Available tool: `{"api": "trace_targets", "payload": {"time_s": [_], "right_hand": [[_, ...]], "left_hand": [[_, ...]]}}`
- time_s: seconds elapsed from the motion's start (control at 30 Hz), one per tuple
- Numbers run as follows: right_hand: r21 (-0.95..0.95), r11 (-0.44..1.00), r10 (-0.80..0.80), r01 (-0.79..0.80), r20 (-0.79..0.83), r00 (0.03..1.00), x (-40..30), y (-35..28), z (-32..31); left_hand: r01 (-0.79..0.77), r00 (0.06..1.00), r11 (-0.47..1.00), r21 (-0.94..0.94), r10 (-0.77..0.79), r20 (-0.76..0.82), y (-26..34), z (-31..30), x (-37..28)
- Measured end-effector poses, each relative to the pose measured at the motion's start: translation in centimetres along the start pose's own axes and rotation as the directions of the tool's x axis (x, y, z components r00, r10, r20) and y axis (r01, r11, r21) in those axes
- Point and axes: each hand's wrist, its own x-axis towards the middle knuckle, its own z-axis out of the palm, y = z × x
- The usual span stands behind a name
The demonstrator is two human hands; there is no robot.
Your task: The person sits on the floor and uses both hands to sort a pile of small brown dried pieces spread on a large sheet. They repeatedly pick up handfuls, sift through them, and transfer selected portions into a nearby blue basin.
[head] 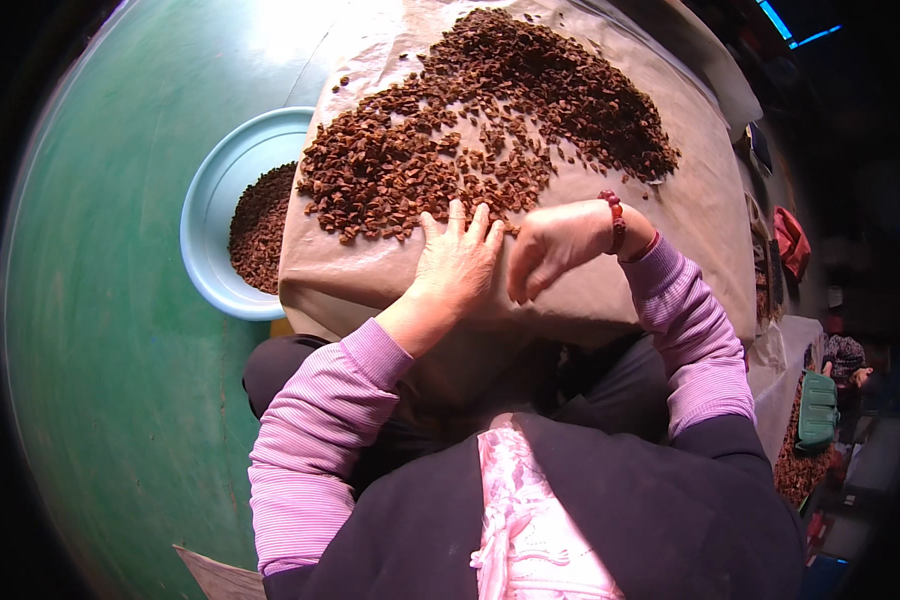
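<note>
A heap of small reddish-brown dried plant pieces (390, 161) lies on a tan cloth sheet (709, 225) in front of me. Some pieces spread thinly, while a denser, darker band (562, 90) curves behind them. My left hand (459, 259) rests palm down with fingers spread, its fingertips touching the heap's near edge. Beside it, my right hand (559, 244) is bent at the wrist, its fingers curled and pointing back towards me over the sheet's front. The inside of that hand is hidden, so I cannot tell whether it holds a piece. A beaded red bracelet (615, 221) circles the right wrist.
Left of the sheet, a light-blue plastic basin (210, 225) holds more brown pieces and stands on a green floor (120, 337). At the far right, another person's hand (862, 375) is near a green plastic scoop or tray (817, 412) above more pieces (795, 472).
</note>
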Motion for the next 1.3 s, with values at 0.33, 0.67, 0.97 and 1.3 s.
{"api": "trace_targets", "payload": {"time_s": [0.33, 0.67, 0.97, 1.3], "right_hand": [[-0.768, 0.479, -0.459, -0.425, -0.632, 0.624, 8.2, 8.1, -7.1], [-0.700, 0.557, -0.378, -0.446, -0.692, 0.615, 7.1, 9.3, -7.9], [-0.562, 0.709, -0.306, -0.426, -0.789, 0.532, 6.9, 9.1, -7.2], [-0.823, 0.402, -0.287, -0.401, -0.530, 0.798, 9.6, 9.0, -10.0]], "left_hand": [[-0.014, 0.999, 1.000, 0.024, 0.015, -0.037, 0.1, 0.1, 0.1], [-0.026, 1.000, 0.999, 0.026, 0.026, -0.001, -0.1, -0.3, -0.1], [-0.015, 1.000, 0.998, 0.057, 0.014, 0.009, 0.1, -0.3, 0.4], [-0.021, 0.998, 1.000, 0.017, 0.022, -0.052, 0.0, 0.2, 0.4]]}}
